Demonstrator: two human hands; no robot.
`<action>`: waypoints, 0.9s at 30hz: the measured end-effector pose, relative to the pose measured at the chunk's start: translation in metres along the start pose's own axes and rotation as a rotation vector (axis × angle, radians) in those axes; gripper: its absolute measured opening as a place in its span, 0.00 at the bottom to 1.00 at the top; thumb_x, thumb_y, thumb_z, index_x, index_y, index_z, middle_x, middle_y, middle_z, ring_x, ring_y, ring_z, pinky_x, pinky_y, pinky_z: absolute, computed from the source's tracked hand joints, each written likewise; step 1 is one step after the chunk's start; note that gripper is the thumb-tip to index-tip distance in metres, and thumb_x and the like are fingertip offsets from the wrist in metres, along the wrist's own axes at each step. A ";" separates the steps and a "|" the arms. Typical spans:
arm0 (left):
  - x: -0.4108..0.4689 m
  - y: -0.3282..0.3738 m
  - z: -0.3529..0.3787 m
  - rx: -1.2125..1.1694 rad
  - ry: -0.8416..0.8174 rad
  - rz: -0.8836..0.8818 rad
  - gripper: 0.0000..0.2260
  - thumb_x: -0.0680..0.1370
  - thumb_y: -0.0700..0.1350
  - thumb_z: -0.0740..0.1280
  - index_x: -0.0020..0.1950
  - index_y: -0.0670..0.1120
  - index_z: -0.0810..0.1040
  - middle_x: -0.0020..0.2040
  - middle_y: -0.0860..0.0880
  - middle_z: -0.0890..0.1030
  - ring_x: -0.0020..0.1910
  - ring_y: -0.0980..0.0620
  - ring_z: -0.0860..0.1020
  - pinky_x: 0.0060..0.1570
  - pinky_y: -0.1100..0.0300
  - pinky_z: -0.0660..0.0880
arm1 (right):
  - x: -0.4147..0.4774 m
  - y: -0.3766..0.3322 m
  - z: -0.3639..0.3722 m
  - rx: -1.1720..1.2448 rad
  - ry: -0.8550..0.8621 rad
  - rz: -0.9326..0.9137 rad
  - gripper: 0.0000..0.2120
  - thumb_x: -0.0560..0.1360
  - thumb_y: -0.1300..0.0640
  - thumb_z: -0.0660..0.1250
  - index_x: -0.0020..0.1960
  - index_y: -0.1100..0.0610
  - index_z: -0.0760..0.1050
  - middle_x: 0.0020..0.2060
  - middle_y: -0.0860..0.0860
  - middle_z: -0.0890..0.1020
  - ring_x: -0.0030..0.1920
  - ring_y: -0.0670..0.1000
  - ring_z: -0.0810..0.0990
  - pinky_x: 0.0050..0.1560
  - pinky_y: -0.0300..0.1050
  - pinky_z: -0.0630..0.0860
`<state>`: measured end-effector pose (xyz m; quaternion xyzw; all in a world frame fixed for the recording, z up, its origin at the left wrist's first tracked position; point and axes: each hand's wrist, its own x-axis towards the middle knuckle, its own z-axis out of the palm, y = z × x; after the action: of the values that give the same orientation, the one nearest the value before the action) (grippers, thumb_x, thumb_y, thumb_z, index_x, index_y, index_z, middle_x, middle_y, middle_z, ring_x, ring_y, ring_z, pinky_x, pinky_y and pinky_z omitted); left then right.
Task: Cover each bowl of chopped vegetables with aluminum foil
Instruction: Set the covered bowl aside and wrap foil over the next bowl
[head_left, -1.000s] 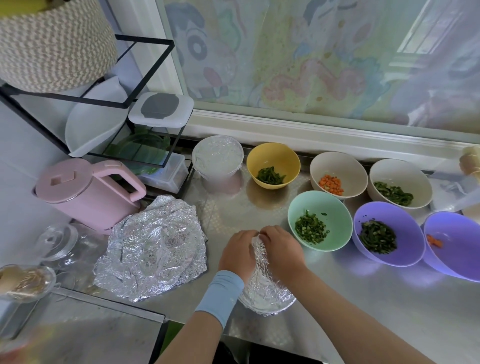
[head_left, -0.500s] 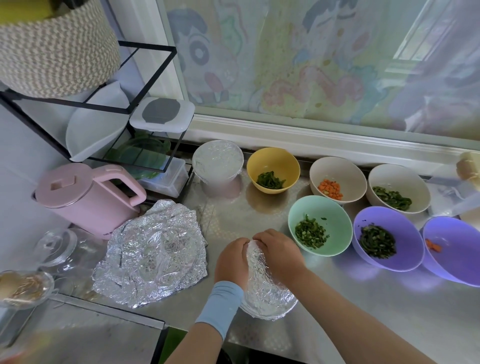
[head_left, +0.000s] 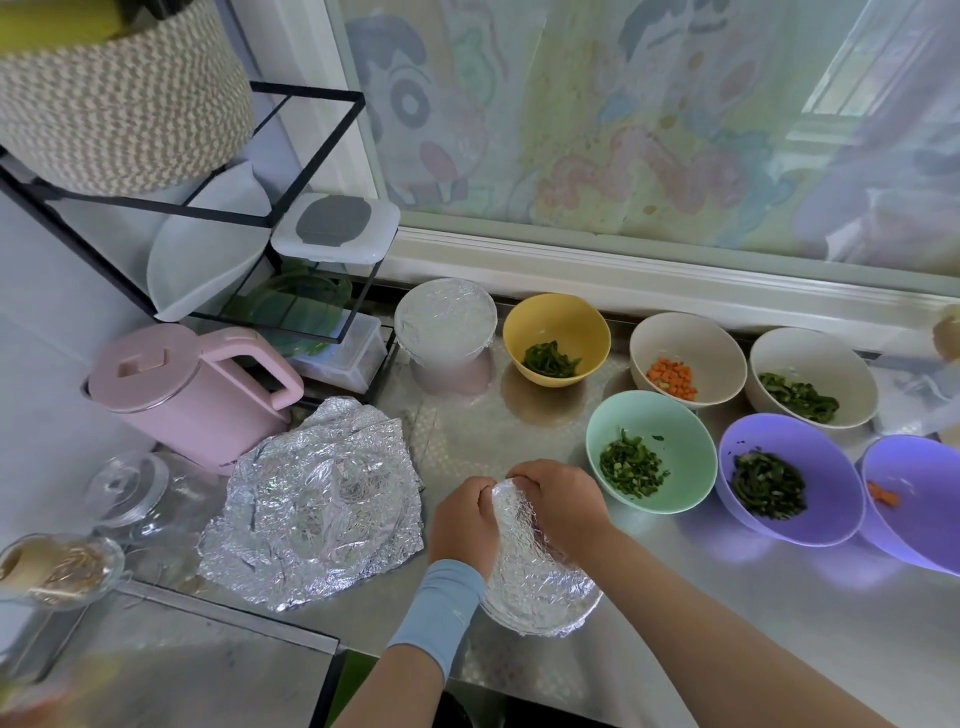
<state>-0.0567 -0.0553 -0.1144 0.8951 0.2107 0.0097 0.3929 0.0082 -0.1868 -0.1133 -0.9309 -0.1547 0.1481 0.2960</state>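
Note:
A foil-covered bowl (head_left: 535, 582) sits at the counter's near edge. My left hand (head_left: 460, 519) and my right hand (head_left: 563, 501) both grip the foil at the bowl's far rim, fingers curled over it. A crumpled foil sheet (head_left: 317, 504) lies to the left. Another covered bowl (head_left: 444, 325) stands at the back. Uncovered bowls hold chopped vegetables: yellow (head_left: 556, 338), beige with carrot (head_left: 685, 358), beige with greens (head_left: 810, 376), mint (head_left: 649, 452), purple (head_left: 789, 478), and a second purple one (head_left: 919, 504) at the right edge.
A pink kettle (head_left: 192, 389) stands left of the foil sheet, beside a black wire rack (head_left: 270, 218) with a white plate and containers. A glass lid (head_left: 127, 486) and a glass jar (head_left: 57, 569) lie near left. The window sill runs along the back.
Both hands have kept pressing the foil at the bowl's far rim, shifting slightly along it. The view has tilted a little; nothing else has moved.

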 end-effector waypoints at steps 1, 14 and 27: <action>0.002 0.004 0.000 0.019 -0.009 0.036 0.12 0.82 0.43 0.59 0.61 0.46 0.80 0.58 0.52 0.82 0.57 0.51 0.79 0.56 0.62 0.72 | 0.000 -0.001 -0.001 0.000 -0.004 -0.012 0.10 0.80 0.54 0.62 0.57 0.49 0.81 0.51 0.46 0.84 0.51 0.50 0.80 0.52 0.45 0.74; 0.003 0.009 0.008 -0.021 -0.013 0.038 0.09 0.82 0.46 0.62 0.55 0.46 0.81 0.46 0.50 0.84 0.43 0.50 0.81 0.46 0.53 0.78 | -0.006 0.001 -0.003 0.056 0.031 -0.038 0.09 0.79 0.52 0.65 0.54 0.47 0.82 0.45 0.45 0.85 0.44 0.48 0.81 0.44 0.40 0.73; -0.011 0.005 0.003 0.032 0.032 0.028 0.09 0.81 0.43 0.62 0.57 0.46 0.81 0.51 0.50 0.84 0.50 0.49 0.82 0.48 0.59 0.76 | -0.012 0.005 -0.009 0.056 0.031 -0.069 0.13 0.79 0.55 0.66 0.62 0.54 0.77 0.58 0.48 0.79 0.57 0.48 0.77 0.58 0.42 0.72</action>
<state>-0.0642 -0.0645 -0.1109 0.9038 0.2044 0.0263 0.3750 0.0019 -0.1996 -0.1072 -0.9186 -0.1778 0.1279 0.3290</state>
